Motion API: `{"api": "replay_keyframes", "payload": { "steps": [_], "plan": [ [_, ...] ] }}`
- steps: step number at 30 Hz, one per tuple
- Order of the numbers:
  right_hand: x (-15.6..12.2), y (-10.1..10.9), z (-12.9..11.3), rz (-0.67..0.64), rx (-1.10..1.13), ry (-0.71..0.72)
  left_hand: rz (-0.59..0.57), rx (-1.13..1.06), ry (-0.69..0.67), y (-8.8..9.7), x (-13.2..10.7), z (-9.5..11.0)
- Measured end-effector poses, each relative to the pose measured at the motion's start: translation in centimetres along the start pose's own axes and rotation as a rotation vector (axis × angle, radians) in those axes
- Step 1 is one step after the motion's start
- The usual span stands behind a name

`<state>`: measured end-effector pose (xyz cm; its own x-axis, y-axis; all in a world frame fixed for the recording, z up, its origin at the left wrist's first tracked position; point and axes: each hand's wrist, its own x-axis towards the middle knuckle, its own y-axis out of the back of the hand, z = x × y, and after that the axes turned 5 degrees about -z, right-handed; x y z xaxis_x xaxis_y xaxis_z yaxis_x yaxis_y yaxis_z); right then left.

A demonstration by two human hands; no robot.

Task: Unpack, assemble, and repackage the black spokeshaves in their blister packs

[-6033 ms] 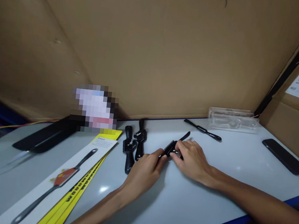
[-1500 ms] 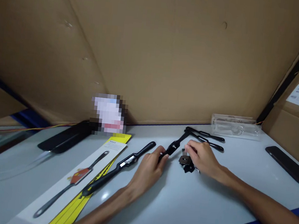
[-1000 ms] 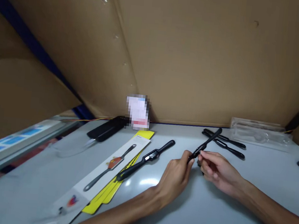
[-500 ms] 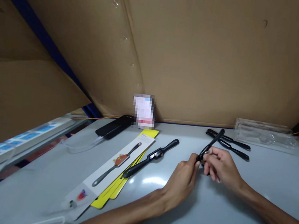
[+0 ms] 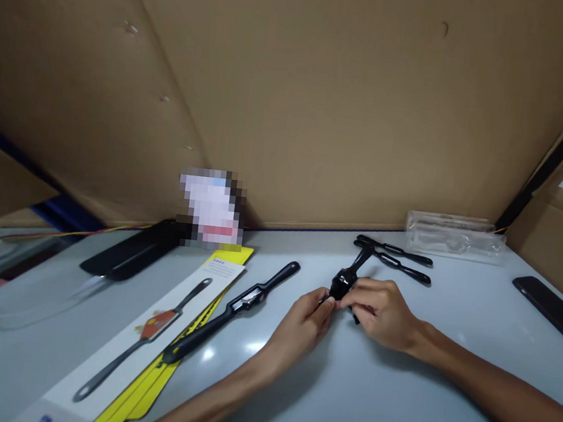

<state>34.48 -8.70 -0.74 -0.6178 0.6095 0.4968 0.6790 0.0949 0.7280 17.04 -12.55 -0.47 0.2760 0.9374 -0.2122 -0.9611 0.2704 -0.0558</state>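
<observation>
My left hand [image 5: 303, 321] is closed around the lower handle of a black spokeshave [image 5: 343, 282], which is held above the table. My right hand [image 5: 379, 312] pinches the spokeshave near its middle body, the fingertips partly hidden behind it. The far handle points up and away from me. To the left lies another black spokeshave [image 5: 251, 298] with a shiny metal blade, its near handle resting on yellow cards [image 5: 150, 385]. Behind my right hand, two black spokeshave frames [image 5: 401, 266] lie side by side, with open slots in their middles.
A white printed card [image 5: 118, 328] shows a picture of a spokeshave. Clear plastic cases [image 5: 454, 241] stand at the back right. A dark phone [image 5: 553, 310] lies far right. At the back left are a blurred-out screen [image 5: 214, 207] and a black device [image 5: 131, 252] with a white cable.
My view has turned to the right, bringing the whole dark phone into sight. The spokeshave in my hands has rotated, so its wide middle body now faces me.
</observation>
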Motion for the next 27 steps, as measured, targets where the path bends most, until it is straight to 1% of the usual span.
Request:
{"api": "replay_keyframes", "payload": {
  "steps": [2, 4, 6, 8, 10, 13, 14, 17, 18, 19, 21, 22, 23, 25, 27],
  "plan": [
    [0.00, 0.14, -0.07, 0.047, 0.008, 0.000, -0.008, 0.003, 0.018, 0.02, -0.06, 0.13],
    [0.04, 0.27, -0.10, 0.094, -0.046, -0.069, -0.008, 0.013, 0.040, 0.08, -0.09, 0.20],
    [0.07, 0.36, -0.07, 0.079, -0.072, -0.092, -0.005, 0.025, 0.054, 0.15, -0.16, 0.26],
    [0.06, 0.40, 0.00, 0.019, -0.042, -0.035, -0.012, 0.036, 0.055, 0.17, -0.22, 0.34],
    [0.01, 0.42, 0.06, 0.002, -0.009, 0.010, -0.022, 0.045, 0.059, 0.15, -0.26, 0.41],
    [-0.08, 0.45, 0.18, 0.063, -0.055, -0.071, -0.017, 0.043, 0.080, 0.12, -0.24, 0.42],
    [-0.11, 0.46, 0.25, 0.058, -0.069, -0.074, -0.011, 0.042, 0.084, 0.13, -0.23, 0.41],
    [-0.18, 0.40, 0.42, -0.006, -0.058, 0.027, -0.005, 0.037, 0.086, 0.16, -0.21, 0.40],
    [-0.19, 0.38, 0.43, -0.004, -0.046, 0.052, -0.007, 0.036, 0.084, 0.17, -0.21, 0.42],
    [-0.19, 0.35, 0.41, 0.019, -0.042, 0.045, -0.009, 0.036, 0.081, 0.17, -0.21, 0.45],
    [-0.19, 0.34, 0.30, 0.083, -0.063, -0.037, -0.017, 0.039, 0.078, 0.16, -0.22, 0.51],
    [-0.19, 0.34, 0.25, 0.082, -0.079, -0.062, -0.021, 0.041, 0.077, 0.15, -0.21, 0.53],
    [-0.20, 0.35, 0.22, 0.058, -0.092, -0.065, -0.025, 0.041, 0.076, 0.15, -0.21, 0.54],
    [-0.21, 0.38, 0.21, -0.014, -0.096, -0.012, -0.028, 0.035, 0.075, 0.17, -0.17, 0.52],
    [-0.21, 0.40, 0.24, -0.033, -0.087, 0.025, -0.026, 0.031, 0.073, 0.23, -0.12, 0.46]
  ]
}}
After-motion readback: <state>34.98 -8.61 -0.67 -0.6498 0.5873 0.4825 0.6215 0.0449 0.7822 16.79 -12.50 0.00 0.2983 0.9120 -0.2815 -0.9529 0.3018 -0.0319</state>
